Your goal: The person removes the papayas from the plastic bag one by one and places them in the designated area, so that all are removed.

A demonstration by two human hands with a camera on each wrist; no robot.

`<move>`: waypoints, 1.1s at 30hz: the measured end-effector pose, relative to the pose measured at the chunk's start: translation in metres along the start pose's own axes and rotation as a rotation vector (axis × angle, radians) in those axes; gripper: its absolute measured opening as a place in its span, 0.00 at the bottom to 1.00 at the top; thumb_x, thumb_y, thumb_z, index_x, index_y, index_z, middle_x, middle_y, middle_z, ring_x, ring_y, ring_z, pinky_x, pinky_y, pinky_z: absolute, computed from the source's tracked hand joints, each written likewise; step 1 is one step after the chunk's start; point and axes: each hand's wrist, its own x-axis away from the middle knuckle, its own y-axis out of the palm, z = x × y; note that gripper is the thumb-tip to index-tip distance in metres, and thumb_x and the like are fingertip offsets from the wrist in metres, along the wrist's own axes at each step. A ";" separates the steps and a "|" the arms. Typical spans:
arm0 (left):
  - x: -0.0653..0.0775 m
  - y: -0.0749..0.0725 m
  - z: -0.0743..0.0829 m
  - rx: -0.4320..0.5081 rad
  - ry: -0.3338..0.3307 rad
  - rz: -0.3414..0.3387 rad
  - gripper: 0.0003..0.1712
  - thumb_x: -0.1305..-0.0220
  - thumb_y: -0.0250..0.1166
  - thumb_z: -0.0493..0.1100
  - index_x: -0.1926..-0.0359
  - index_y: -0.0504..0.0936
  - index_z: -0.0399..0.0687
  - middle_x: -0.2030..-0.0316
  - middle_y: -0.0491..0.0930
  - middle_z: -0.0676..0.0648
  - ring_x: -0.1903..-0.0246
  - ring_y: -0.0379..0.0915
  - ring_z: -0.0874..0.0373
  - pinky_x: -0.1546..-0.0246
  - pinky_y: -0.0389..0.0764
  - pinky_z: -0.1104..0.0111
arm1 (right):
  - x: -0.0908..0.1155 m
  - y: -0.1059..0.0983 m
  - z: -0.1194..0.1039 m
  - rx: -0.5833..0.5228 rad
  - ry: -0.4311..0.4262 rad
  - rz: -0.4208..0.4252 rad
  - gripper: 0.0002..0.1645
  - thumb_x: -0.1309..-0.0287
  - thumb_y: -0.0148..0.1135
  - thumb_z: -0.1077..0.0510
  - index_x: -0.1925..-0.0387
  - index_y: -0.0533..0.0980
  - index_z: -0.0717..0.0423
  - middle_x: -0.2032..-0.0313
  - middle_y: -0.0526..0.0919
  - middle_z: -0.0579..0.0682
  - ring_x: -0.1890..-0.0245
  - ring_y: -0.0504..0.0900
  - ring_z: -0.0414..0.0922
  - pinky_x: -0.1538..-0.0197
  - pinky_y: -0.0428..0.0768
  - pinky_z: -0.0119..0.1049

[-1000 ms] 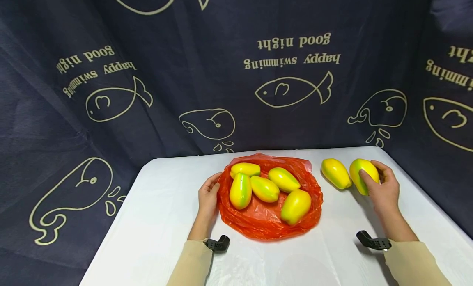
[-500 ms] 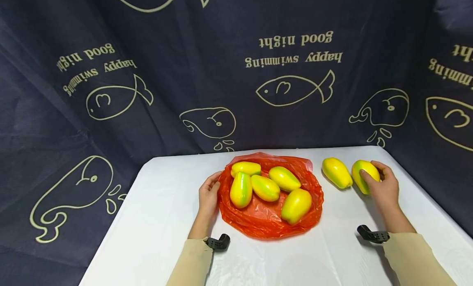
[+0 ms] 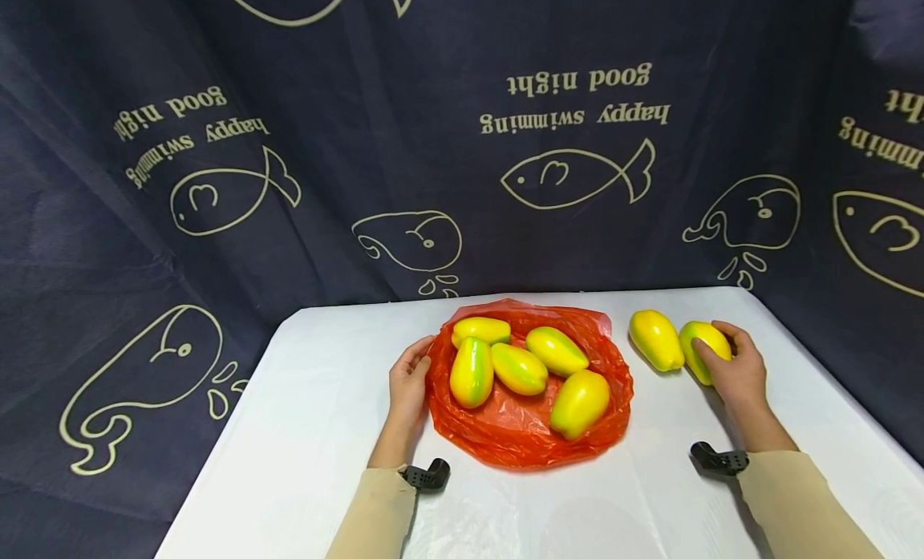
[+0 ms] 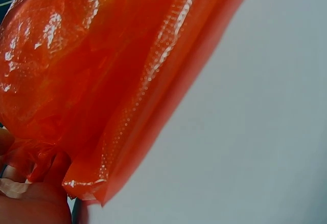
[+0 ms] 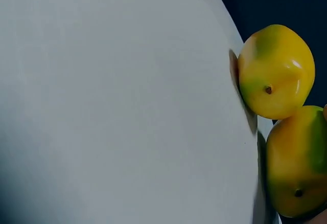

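Observation:
At the left edge of the red plastic bag [image 3: 505,443], my left hand [image 3: 408,382] pinches a gathered bit of film. In the left wrist view, thumb and fingers [image 4: 36,203] show at the lower left with bunched bag [image 4: 122,96] between them. Several yellow-green papayas, one a front papaya [image 3: 580,404], lie inside the open bag. My right hand [image 3: 739,370] grips another papaya [image 3: 700,350] at the table's right side, thumb on its near left. Beside it lies a loose papaya [image 3: 655,340]; the right wrist view has the held papaya [image 5: 296,162] right against this neighbour [image 5: 276,70].
A white-covered table [image 3: 289,431] bears the bag and fruit. Dark blue cloth [image 3: 462,142] with fish and whale drawings hangs behind the table and along both sides. Each wrist carries a black camera mount, such as the left mount [image 3: 427,475].
My right hand has brought the gripped papaya slightly left and nearer, up to the loose papaya. The left hand and the bag have stayed in place.

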 end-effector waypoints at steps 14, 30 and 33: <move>-0.001 0.001 0.001 -0.004 -0.004 -0.001 0.20 0.26 0.51 0.34 0.38 0.79 0.47 0.41 0.77 0.41 0.47 0.75 0.55 0.49 0.82 0.77 | -0.004 0.002 -0.001 0.036 -0.055 -0.024 0.39 0.28 0.52 0.46 0.24 0.54 0.57 0.26 0.59 0.65 0.29 0.59 0.64 0.26 0.59 0.60; 0.000 0.003 0.001 0.007 0.004 -0.002 0.20 0.26 0.50 0.34 0.38 0.79 0.46 0.40 0.77 0.40 0.47 0.75 0.55 0.50 0.82 0.76 | -0.004 0.000 -0.003 0.054 -0.036 -0.053 0.42 0.28 0.49 0.44 0.22 0.49 0.57 0.24 0.53 0.65 0.27 0.56 0.67 0.25 0.56 0.62; 0.000 0.002 0.002 0.003 0.001 0.000 0.20 0.26 0.51 0.34 0.39 0.79 0.47 0.40 0.77 0.41 0.47 0.75 0.55 0.50 0.82 0.77 | -0.005 -0.001 -0.004 0.053 -0.047 -0.061 0.43 0.28 0.49 0.44 0.22 0.48 0.57 0.24 0.52 0.66 0.26 0.55 0.67 0.24 0.55 0.62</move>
